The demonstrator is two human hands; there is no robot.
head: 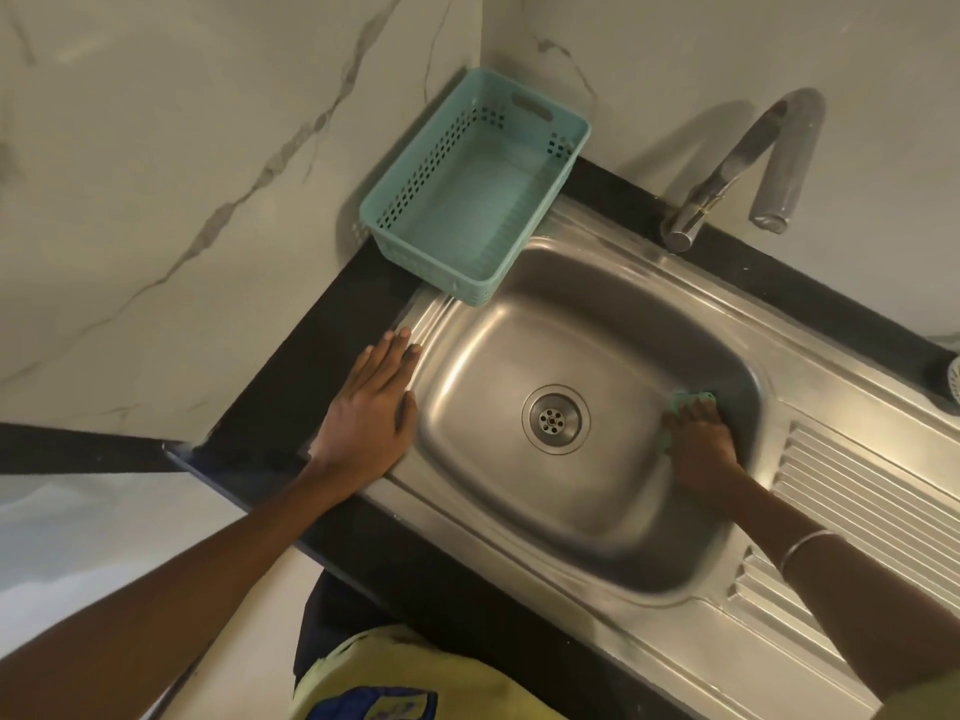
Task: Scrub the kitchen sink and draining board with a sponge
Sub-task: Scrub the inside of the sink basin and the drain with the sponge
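— Sponge?
— My right hand (698,439) presses the green sponge (693,402) against the sink's (571,511) right wall. Soft, likely squashy; hold it broadly.
— Left hand (369,407)?
— Flat, released, on the sink's left rim.

One steel sink, two hands, and a few single items around them.

There is one sink (587,517) with one drain (556,419) at its middle and one ribbed draining board (857,491) at 4 o'clock. One sponge (687,400) lies at 3 o'clock of the drain. One basket (470,194) sits at 11 o'clock, and one tap (737,174) at 1 o'clock. Two hands show: one left hand (371,407) at 9 o'clock, one right hand (698,444) at 3 o'clock. One bangle (802,545) circles the right wrist.
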